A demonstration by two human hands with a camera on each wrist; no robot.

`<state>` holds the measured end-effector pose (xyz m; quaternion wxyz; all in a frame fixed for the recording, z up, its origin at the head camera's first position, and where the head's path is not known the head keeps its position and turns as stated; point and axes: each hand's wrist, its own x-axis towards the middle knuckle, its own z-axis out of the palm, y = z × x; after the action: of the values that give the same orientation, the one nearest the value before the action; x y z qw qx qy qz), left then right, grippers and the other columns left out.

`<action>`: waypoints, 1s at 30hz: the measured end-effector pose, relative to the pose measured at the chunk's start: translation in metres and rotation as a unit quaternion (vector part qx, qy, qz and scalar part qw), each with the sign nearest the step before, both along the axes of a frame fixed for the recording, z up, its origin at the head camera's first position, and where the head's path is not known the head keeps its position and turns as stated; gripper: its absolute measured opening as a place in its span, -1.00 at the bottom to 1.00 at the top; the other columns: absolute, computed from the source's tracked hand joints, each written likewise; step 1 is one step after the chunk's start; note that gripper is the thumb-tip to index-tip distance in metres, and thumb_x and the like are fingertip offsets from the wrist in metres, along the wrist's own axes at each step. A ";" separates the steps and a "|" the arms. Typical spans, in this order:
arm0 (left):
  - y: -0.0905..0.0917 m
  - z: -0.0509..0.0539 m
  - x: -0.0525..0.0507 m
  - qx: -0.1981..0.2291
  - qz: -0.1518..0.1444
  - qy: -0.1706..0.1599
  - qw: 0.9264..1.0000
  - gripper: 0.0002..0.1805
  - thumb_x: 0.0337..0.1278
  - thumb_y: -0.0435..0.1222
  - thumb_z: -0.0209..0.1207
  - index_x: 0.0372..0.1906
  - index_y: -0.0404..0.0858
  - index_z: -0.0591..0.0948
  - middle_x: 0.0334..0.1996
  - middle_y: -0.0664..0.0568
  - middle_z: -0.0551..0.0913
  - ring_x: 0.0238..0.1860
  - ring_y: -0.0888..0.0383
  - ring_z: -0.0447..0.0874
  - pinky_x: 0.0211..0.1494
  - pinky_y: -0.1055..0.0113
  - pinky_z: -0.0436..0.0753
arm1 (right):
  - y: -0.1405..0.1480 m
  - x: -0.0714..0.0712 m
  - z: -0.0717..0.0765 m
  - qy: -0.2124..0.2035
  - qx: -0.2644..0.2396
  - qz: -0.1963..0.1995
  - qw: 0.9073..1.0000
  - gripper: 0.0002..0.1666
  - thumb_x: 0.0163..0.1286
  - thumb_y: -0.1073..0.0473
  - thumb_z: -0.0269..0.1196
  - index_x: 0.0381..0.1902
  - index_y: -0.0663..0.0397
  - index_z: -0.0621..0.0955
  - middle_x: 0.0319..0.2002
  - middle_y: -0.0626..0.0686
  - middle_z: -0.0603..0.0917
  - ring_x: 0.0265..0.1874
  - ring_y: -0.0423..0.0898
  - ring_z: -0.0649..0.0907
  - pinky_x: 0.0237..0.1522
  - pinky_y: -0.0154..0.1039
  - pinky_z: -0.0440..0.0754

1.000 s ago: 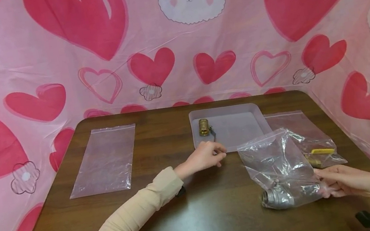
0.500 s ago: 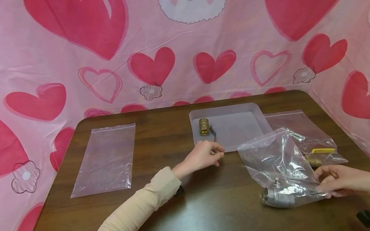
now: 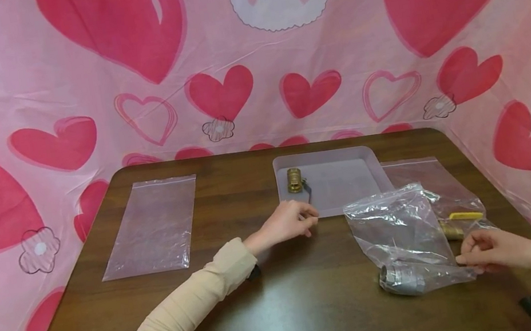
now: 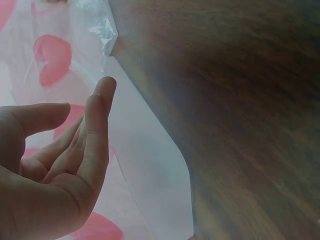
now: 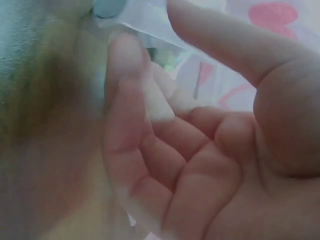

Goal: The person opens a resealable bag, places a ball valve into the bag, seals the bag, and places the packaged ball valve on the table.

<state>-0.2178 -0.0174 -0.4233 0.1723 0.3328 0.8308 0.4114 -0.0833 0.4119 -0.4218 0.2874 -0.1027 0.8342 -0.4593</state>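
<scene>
A clear zip bag (image 3: 392, 229) lies at the right with a silver metal pipe fitting (image 3: 402, 280) in its near end. By the bag's right corner is my right hand (image 3: 500, 252), its fingers loosely bent; in the right wrist view thumb and fingertips stand apart with nothing pinched between them. My left hand (image 3: 285, 221) hovers or rests at the front edge of a shallow translucent tray (image 3: 348, 178), fingers relaxed and holding nothing. Inside the tray at left sits a brass ball valve (image 3: 294, 180) with a grey lever. Whether the left fingers touch the tray, I cannot tell.
Another clear zip bag (image 3: 414, 169), behind the first at right, holds a brass valve (image 3: 451, 230) with a yellow handle (image 3: 465, 215). A flat zip bag (image 3: 150, 230) lies on the brown table (image 3: 290, 323) at left. Pink heart-patterned cloth hangs behind.
My right hand has let go of the bag's corner and drawn slightly up and right. The bag has settled flatter around the fitting. My left hand has shifted slightly left.
</scene>
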 end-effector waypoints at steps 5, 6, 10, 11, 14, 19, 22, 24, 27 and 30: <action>-0.008 0.001 -0.002 -0.001 0.010 -0.005 1.000 -0.75 0.34 -0.36 0.17 0.00 -0.39 0.69 -0.16 -0.16 0.79 -0.44 0.11 0.80 -0.37 0.49 0.67 | -0.005 -0.005 0.009 0.074 0.063 -0.027 0.995 -0.77 0.47 0.30 0.13 -0.27 0.46 0.48 -0.50 -0.29 0.60 -0.50 -0.37 0.58 -0.50 -0.37 0.54; -0.010 0.001 -0.003 -0.001 0.013 -0.006 1.000 -0.75 0.34 -0.35 0.17 0.00 -0.40 0.69 -0.16 -0.17 0.79 -0.44 0.10 0.80 -0.36 0.49 0.67 | -0.008 -0.007 0.011 0.091 0.076 -0.030 0.993 -0.79 0.46 0.29 0.14 -0.27 0.42 0.49 -0.50 -0.28 0.60 -0.51 -0.36 0.58 -0.50 -0.37 0.54; -0.020 0.001 -0.006 0.003 0.024 -0.010 1.000 -0.74 0.35 -0.36 0.16 0.02 -0.40 0.68 -0.15 -0.18 0.78 -0.43 0.09 0.80 -0.33 0.45 0.70 | -0.021 -0.012 0.020 0.132 0.116 -0.048 0.983 -0.82 0.43 0.25 0.21 -0.28 0.32 0.54 -0.51 -0.24 0.62 -0.52 -0.32 0.60 -0.49 -0.36 0.56; -0.023 0.002 -0.007 0.003 0.027 -0.010 1.000 -0.74 0.35 -0.36 0.16 0.02 -0.40 0.68 -0.15 -0.18 0.78 -0.43 0.09 0.80 -0.33 0.44 0.70 | -0.025 -0.013 0.022 0.140 0.124 -0.048 0.981 -0.83 0.43 0.23 0.22 -0.28 0.28 0.55 -0.51 -0.24 0.62 -0.51 -0.32 0.61 -0.48 -0.37 0.57; -0.033 0.004 -0.009 0.003 0.036 -0.015 0.999 -0.73 0.35 -0.36 0.16 0.04 -0.40 0.67 -0.14 -0.20 0.77 -0.41 0.09 0.80 -0.31 0.41 0.72 | -0.037 -0.017 0.028 0.158 0.130 -0.048 0.978 -0.84 0.41 0.22 0.25 -0.29 0.23 0.56 -0.51 -0.20 0.63 -0.51 -0.30 0.61 -0.47 -0.36 0.59; -0.054 0.009 -0.013 0.003 0.063 -0.010 0.998 -0.71 0.36 -0.33 0.16 0.06 -0.41 0.66 -0.13 -0.22 0.78 -0.39 0.05 0.81 -0.29 0.36 0.75 | -0.062 -0.027 0.040 0.163 0.134 -0.034 0.977 -0.81 0.39 0.17 0.27 -0.23 0.21 0.55 -0.42 -0.09 0.69 -0.46 -0.32 0.65 -0.41 -0.36 0.65; -0.069 0.015 -0.015 0.001 0.085 -0.003 0.996 -0.71 0.36 -0.32 0.16 0.05 -0.41 0.66 -0.13 -0.23 0.77 -0.36 -0.01 0.81 -0.26 0.30 0.76 | -0.080 -0.034 0.044 0.160 0.139 -0.025 0.977 -0.78 0.38 0.12 0.29 -0.20 0.16 0.56 -0.35 -0.01 0.70 -0.42 -0.32 0.67 -0.39 -0.36 0.65; -0.081 0.020 -0.016 -0.002 0.103 -0.003 0.995 -0.71 0.36 -0.32 0.16 0.04 -0.41 0.66 -0.13 -0.25 0.77 -0.34 -0.04 0.82 -0.23 0.24 0.77 | -0.091 -0.040 0.046 0.164 0.137 -0.015 0.977 -0.77 0.37 0.10 0.30 -0.20 0.14 0.57 -0.32 0.00 0.69 -0.42 -0.33 0.66 -0.40 -0.37 0.63; -0.100 0.027 -0.020 -0.006 0.137 -0.003 0.991 -0.72 0.35 -0.32 0.16 0.03 -0.39 0.67 -0.11 -0.28 0.76 -0.30 -0.10 0.82 -0.18 0.13 0.77 | -0.108 -0.049 0.047 0.175 0.114 0.010 0.978 -0.78 0.37 0.13 0.30 -0.19 0.16 0.57 -0.32 0.04 0.67 -0.42 -0.32 0.64 -0.40 -0.37 0.62; -0.121 0.031 -0.026 -0.011 0.172 0.006 0.985 -0.73 0.34 -0.32 0.17 0.02 -0.38 0.67 -0.11 -0.31 0.75 -0.29 -0.14 0.81 -0.15 0.03 0.76 | -0.124 -0.058 0.048 0.184 0.095 0.033 0.978 -0.79 0.37 0.15 0.30 -0.20 0.17 0.56 -0.35 0.06 0.67 -0.43 -0.30 0.63 -0.41 -0.37 0.62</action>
<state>-0.2438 -0.1382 -0.3924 0.0974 0.1861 0.8810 0.4240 -0.1414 0.2876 -0.3733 0.1521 -0.1849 0.9090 -0.3412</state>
